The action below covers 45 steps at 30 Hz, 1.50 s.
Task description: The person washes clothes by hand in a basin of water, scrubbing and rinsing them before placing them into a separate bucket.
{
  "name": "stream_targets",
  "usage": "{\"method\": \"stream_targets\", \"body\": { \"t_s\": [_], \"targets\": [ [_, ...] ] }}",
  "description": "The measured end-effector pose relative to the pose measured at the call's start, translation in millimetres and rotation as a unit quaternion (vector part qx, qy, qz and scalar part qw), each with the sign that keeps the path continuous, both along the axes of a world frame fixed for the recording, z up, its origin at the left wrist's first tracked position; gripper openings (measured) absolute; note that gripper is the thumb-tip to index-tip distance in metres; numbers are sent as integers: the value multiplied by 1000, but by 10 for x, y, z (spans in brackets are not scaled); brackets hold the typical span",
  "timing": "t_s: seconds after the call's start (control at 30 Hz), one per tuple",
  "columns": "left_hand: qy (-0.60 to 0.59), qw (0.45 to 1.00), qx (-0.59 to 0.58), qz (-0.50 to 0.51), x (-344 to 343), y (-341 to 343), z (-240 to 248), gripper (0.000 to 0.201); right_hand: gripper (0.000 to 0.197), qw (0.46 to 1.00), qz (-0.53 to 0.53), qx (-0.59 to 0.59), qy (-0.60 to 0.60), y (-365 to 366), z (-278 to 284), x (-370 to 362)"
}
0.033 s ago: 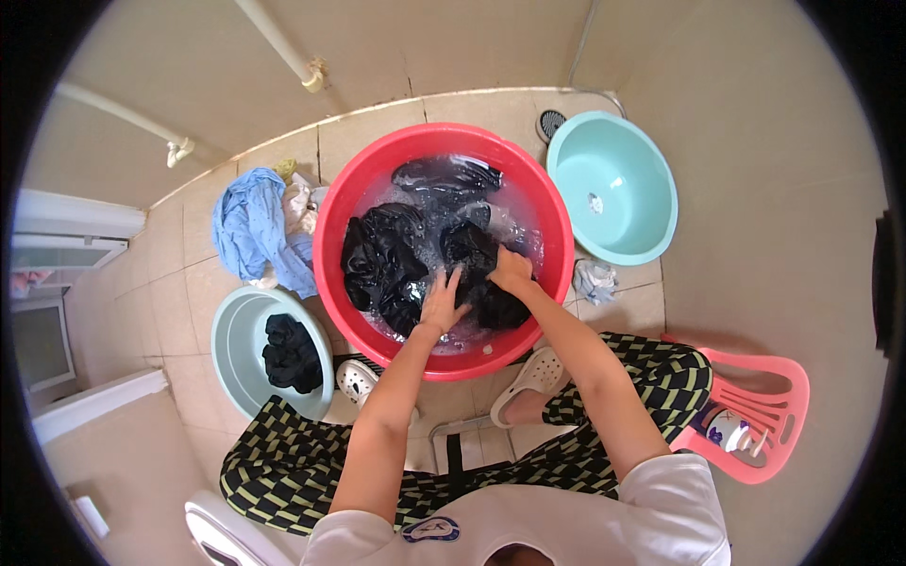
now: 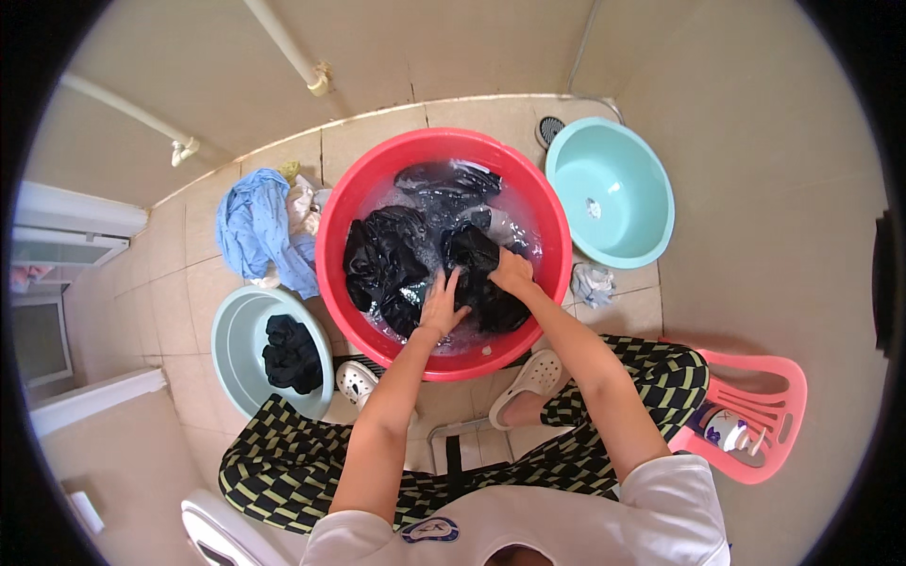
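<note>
Forearms (image 2: 401,382) angled across near rim of red tub (image 2: 332,250), left hand (image 2: 442,304) spread wide, right hand (image 2: 512,272) gripping black cloth (image 2: 472,251)

Red tub (image 2: 425,144): right hand (image 2: 511,272) gripping black cloth (image 2: 470,247), left hand (image 2: 440,307) spread nearby.

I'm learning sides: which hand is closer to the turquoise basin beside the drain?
Right. The right hand is lower-left of the turquoise basin; the left hand is farther left and lower.

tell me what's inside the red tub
The red tub holds mostly black wet clothes in cloudy, sudsy water, with the left grip and right grip among them. Its bottom and anything beneath the clothes are covered, so can't be seen.
</note>
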State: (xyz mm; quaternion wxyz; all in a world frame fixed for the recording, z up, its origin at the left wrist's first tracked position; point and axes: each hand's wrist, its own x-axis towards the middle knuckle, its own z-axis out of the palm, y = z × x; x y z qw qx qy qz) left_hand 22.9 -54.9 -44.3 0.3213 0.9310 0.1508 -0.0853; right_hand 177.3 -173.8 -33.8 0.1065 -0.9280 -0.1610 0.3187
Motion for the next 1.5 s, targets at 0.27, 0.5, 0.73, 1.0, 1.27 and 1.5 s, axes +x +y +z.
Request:
{"method": "stream_targets", "body": {
  "t_s": [0.27,0.5,0.73,1.0,1.27,1.5],
  "targets": [
    [14,990,-89,106,-322,32,306,124,41,968,-111,224,4,-1,872,-138],
    [-2,993,-53,107,-505,-47,503,137,39,858,-119,484,128,203,2060,-411],
    [-60,980,-100,161,-439,-227,1069,144,32,790,-117,587,135,253,3066,-562],
    [-189,948,1,256,10,-465,1539,147,31,729,-123,654,160,177,3903,-854],
    [-459,824,-78,324,319,-31,1816,54,33,665,-78,717,193,-140,4452,-1102],
    [-493,754,-240,362,409,246,1970,14,27,592,-175,754,224,-693,3525,-288]
  ]
}}
